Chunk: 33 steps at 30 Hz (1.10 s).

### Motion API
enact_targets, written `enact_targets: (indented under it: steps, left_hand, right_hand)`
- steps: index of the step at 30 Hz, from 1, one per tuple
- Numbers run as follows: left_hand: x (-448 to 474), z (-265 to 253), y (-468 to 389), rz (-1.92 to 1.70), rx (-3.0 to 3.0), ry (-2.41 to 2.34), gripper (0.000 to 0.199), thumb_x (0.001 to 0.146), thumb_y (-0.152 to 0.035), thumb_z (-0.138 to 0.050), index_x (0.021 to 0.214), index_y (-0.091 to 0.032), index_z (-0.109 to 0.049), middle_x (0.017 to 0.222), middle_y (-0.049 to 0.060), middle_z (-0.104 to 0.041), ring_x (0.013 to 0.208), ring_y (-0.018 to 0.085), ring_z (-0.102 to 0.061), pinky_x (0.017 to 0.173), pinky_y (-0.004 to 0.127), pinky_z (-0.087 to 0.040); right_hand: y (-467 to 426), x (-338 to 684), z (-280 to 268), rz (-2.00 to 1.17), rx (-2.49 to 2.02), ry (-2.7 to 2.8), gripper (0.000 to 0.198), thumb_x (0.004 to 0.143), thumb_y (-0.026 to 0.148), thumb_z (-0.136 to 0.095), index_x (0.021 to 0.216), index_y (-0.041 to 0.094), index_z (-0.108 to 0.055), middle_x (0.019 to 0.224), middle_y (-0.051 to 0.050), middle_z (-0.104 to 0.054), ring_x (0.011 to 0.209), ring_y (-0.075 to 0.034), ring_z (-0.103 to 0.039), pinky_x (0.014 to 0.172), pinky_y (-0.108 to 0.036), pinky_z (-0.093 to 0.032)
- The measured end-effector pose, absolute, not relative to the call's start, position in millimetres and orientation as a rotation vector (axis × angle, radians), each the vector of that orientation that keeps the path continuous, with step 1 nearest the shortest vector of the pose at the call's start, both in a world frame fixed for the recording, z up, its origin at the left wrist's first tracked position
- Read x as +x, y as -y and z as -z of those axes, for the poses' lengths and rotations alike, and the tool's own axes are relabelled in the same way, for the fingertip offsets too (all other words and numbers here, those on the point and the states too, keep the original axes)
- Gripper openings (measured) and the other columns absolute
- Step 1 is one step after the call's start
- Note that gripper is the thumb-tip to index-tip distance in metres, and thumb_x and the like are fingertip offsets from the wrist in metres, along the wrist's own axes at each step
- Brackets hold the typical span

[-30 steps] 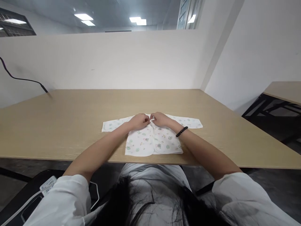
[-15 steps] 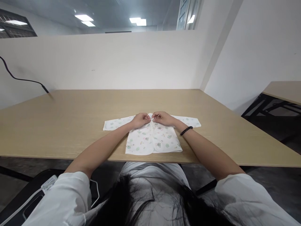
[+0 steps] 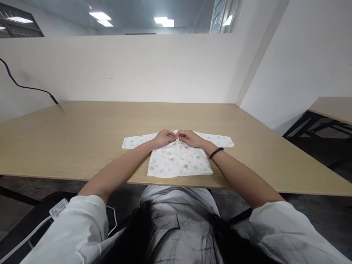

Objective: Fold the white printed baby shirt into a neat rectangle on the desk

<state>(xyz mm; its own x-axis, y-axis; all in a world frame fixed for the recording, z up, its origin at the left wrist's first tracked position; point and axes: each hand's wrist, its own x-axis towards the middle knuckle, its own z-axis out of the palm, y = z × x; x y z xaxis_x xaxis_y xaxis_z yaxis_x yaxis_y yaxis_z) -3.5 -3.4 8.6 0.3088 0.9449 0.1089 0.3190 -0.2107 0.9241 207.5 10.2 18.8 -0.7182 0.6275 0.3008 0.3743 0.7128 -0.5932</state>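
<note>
A small white baby shirt (image 3: 165, 164) with a green and pink print lies flat near the table's front edge, its sleeves spread to both sides and its front edges meeting in the middle. My left hand (image 3: 165, 138) pinches the fabric at the upper front opening. Right beside it my right hand (image 3: 189, 138), below a wrist with a dark beaded bracelet (image 3: 216, 152), pinches the opposite front edge. The fingertips of both hands almost touch, and they hide the part of the shirt between them, so any fastener there cannot be made out.
The wooden table (image 3: 82, 139) reaches back to a low white partition (image 3: 154, 69). A black cable (image 3: 33, 88) hangs at the left. Another table (image 3: 332, 108) stands at the far right. A white device with a cord (image 3: 58, 208) lies low on the left.
Both hands stay at the shirt's upper opening, with fingers slightly shifted and more curled together. The fabric under them is drawn up a little. The whole view has tilted slightly.
</note>
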Motion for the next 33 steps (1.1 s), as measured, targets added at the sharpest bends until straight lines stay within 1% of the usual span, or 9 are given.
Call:
enact_targets:
  steps: [4, 7, 10, 12, 14, 19, 22, 26, 33]
  left_hand:
    - [-3.5, -6.2, -0.2, -0.919, 1.683, -1.152, 0.02, 0.063, -0.028, -0.075, 0.078, -0.014, -0.073, 0.067, 0.002, -0.067, 0.063, 0.013, -0.057, 0.063, 0.027, -0.041]
    - [-3.9, -7.8, 0.3, -0.907, 1.672, -1.157, 0.021, 0.062, -0.027, -0.075, 0.078, -0.014, -0.073, 0.068, 0.003, -0.067, 0.063, 0.013, -0.057, 0.063, 0.026, -0.04]
    - [-4.8, -13.1, 4.2, -0.873, 1.675, -1.158, 0.021, 0.066, -0.033, -0.074, 0.074, -0.014, -0.073, 0.065, 0.002, -0.065, 0.06, 0.012, -0.054, 0.06, 0.026, -0.038]
    - [-5.3, -17.3, 7.5, -0.849, 1.682, -1.158, 0.024, 0.069, -0.038, -0.073, 0.071, -0.013, -0.073, 0.061, 0.001, -0.062, 0.057, 0.011, -0.05, 0.057, 0.025, -0.036]
    - [-5.5, -20.7, 10.2, -0.831, 1.687, -1.157, 0.027, 0.07, -0.04, -0.073, 0.071, -0.013, -0.074, 0.059, 0.0, -0.059, 0.055, 0.01, -0.046, 0.056, 0.025, -0.035]
    - [-5.1, -23.0, 12.2, -0.817, 1.671, -1.155, 0.025, 0.065, -0.034, -0.074, 0.076, -0.012, -0.074, 0.06, 0.0, -0.06, 0.055, 0.01, -0.046, 0.053, 0.024, -0.032]
    - [-4.1, -20.2, 10.4, -0.829, 1.655, -1.166, 0.021, 0.064, -0.031, -0.072, 0.075, -0.012, -0.072, 0.061, 0.0, -0.061, 0.055, 0.01, -0.046, 0.054, 0.023, -0.033]
    - [-2.2, -14.4, 5.8, -0.844, 1.638, -1.183, 0.018, 0.063, -0.029, -0.069, 0.072, -0.013, -0.069, 0.062, 0.0, -0.06, 0.057, 0.01, -0.048, 0.055, 0.023, -0.034]
    - [-1.3, -12.8, -0.6, -0.818, 1.634, -1.161, 0.018, 0.063, -0.032, -0.067, 0.067, -0.015, -0.064, 0.058, -0.003, -0.054, 0.056, 0.01, -0.047, 0.054, 0.023, -0.033]
  right_hand:
    - [-12.7, 206.4, -12.4, -0.593, -0.795, 2.414, 0.02, 0.091, 0.03, -0.053, 0.106, 0.019, -0.057, 0.081, -0.002, -0.066, 0.075, -0.018, -0.059, 0.069, -0.028, -0.044]
    - [-12.0, 206.5, -12.2, -0.507, -0.8, 2.423, 0.014, 0.091, 0.029, -0.056, 0.098, 0.019, -0.058, 0.081, -0.003, -0.066, 0.075, -0.018, -0.059, 0.069, -0.028, -0.044]
    - [-9.8, 206.5, -14.0, -0.414, -0.79, 2.451, 0.01, 0.091, 0.027, -0.057, 0.09, 0.018, -0.062, 0.083, -0.005, -0.066, 0.073, -0.017, -0.057, 0.07, -0.028, -0.042]
    - [-8.0, 206.2, -15.0, -0.353, -0.779, 2.469, 0.01, 0.091, 0.024, -0.056, 0.09, 0.017, -0.064, 0.086, -0.007, -0.066, 0.075, -0.018, -0.057, 0.07, -0.029, -0.041]
    - [-6.2, 205.5, -15.4, -0.299, -0.769, 2.483, 0.012, 0.092, 0.021, -0.055, 0.091, 0.017, -0.066, 0.089, -0.009, -0.067, 0.078, -0.019, -0.058, 0.071, -0.029, -0.041]
    - [-2.3, 202.6, -15.9, -0.225, -0.767, 2.494, 0.015, 0.093, 0.019, -0.053, 0.09, 0.015, -0.067, 0.091, -0.011, -0.068, 0.078, -0.02, -0.058, 0.071, -0.03, -0.04]
    - [-1.0, 201.2, -17.3, -0.24, -0.78, 2.472, 0.013, 0.091, 0.018, -0.055, 0.088, 0.015, -0.067, 0.088, -0.009, -0.067, 0.074, -0.018, -0.057, 0.07, -0.03, -0.039]
    - [-1.0, 200.6, -19.0, -0.334, -0.801, 2.412, 0.006, 0.085, 0.016, -0.061, 0.087, 0.016, -0.066, 0.08, -0.005, -0.065, 0.068, -0.016, -0.056, 0.067, -0.027, -0.041]
    - [-3.8, 201.7, -19.4, -0.594, -0.804, 2.294, 0.007, 0.08, 0.022, -0.066, 0.084, 0.018, -0.063, 0.079, -0.003, -0.066, 0.07, -0.015, -0.059, 0.069, -0.027, -0.048]
